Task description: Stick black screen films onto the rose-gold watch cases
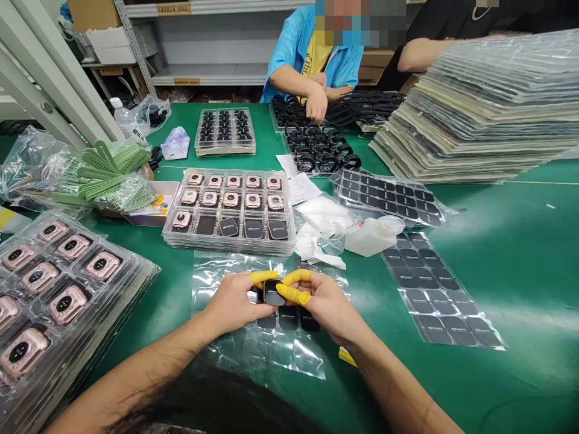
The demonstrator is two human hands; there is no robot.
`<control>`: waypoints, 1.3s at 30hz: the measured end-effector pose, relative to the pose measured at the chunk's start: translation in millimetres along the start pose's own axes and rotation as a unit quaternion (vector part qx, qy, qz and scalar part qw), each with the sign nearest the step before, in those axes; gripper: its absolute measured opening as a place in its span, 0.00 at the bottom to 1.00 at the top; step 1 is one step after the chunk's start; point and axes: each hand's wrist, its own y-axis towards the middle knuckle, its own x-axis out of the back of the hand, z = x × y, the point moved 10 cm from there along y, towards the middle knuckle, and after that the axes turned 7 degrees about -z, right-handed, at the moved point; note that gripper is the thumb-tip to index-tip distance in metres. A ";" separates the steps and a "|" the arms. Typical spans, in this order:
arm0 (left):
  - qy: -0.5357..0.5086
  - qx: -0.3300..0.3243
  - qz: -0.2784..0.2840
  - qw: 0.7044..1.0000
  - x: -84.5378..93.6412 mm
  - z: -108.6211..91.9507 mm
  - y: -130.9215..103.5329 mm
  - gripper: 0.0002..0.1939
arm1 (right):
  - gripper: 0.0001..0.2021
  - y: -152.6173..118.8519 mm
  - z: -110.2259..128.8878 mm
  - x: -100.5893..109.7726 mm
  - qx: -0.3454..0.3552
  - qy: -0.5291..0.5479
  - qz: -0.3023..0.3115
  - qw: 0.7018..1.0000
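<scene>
Watch [274, 295] held between both hands, black screen up, just above a clear film sheet [307, 360] on the green bench [511, 241]. Left hand [239, 304]: clamped on the watch from the left, capped finger along the upper edge, bare thumb below. Right hand [323, 295]: two capped digits closed on the watch at its right side; cannot tell whether they also pinch a film there. Yellow finger cots [293, 295] cover part of the screen, so the end of its lettering is hidden; underside and case rim mostly out of sight.

Hands and forearms mask the middle of the film sheet; dark squares show below the fingers. Blurred dark hair crosses the lower edge, over part of the near bench. Yellow object [347, 357] beside the right forearm: mostly covered, not identifiable.

Clear tray [169, 236] stands beyond the hands, pink-cased watches in its back rows, three dark screens in the front row. Left tray stack [143, 265] cut off by the frame edge, likewise the tall sheet stack [470, 120] at right. Across the bench, a co-worker's hand [316, 107] is over black straps [319, 144]; exact contact unclear.
</scene>
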 end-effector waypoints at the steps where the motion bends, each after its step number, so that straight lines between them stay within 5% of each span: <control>1: 0.003 -0.002 0.000 1.000 0.0 -0.1 -0.1 0.31 | 0.26 1.2 -2.5 0.8 0.003 0.002 -0.003 1.000; 17: 0.018 -0.007 -0.001 1.000 0.1 0.0 0.7 0.29 | 0.27 1.7 3.3 -3.0 0.018 -0.022 0.007 1.000; 22: 0.014 0.000 0.005 1.000 -1.1 2.0 0.0 0.26 | 0.35 -2.0 9.0 5.8 0.015 -0.013 -0.047 0.999; 26: 0.018 0.003 0.006 1.000 -1.5 1.9 0.2 0.27 | 0.41 -6.2 13.0 -2.7 0.008 -0.027 -0.008 1.000; 39: 0.073 -0.047 -0.064 0.994 1.9 -1.4 -5.5 0.22 | 0.35 -11.7 9.2 -1.9 0.057 -0.006 -0.078 0.995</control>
